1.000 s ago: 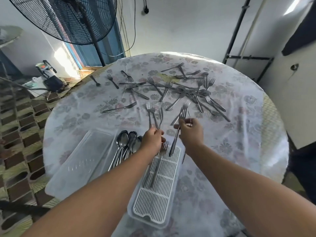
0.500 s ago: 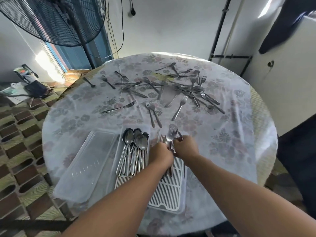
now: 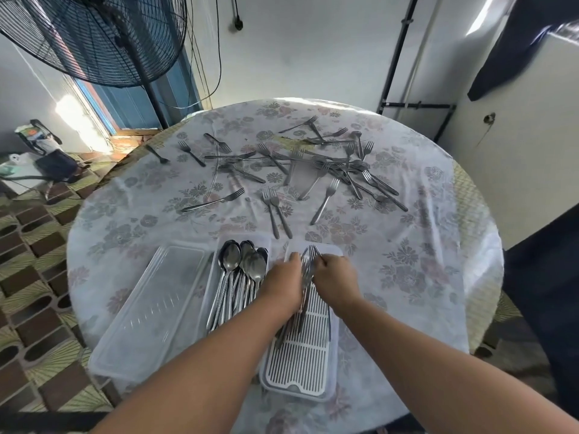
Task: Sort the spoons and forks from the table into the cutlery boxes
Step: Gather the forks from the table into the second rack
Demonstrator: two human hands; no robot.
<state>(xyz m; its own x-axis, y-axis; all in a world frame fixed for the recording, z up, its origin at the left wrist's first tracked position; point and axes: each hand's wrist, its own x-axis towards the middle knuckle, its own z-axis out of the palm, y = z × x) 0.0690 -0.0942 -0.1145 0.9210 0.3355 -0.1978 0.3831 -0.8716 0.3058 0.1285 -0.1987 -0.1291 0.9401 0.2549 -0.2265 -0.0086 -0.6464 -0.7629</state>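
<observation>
Head view: left hand and right hand together clasp a bundle of forks over the slatted cutlery box. Recommended: lower handles flat, tines aligned, then release. Spoons occupy the neighbouring box; many loose forks remain on the table.

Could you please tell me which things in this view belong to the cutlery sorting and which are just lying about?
Belongs to the job:
- loose forks on the table
- spoons in their box
- slatted fork box
- bundle of forks between left hand and right hand

Just there:
- clear lid
- standing fan
- bags on the floor
</observation>
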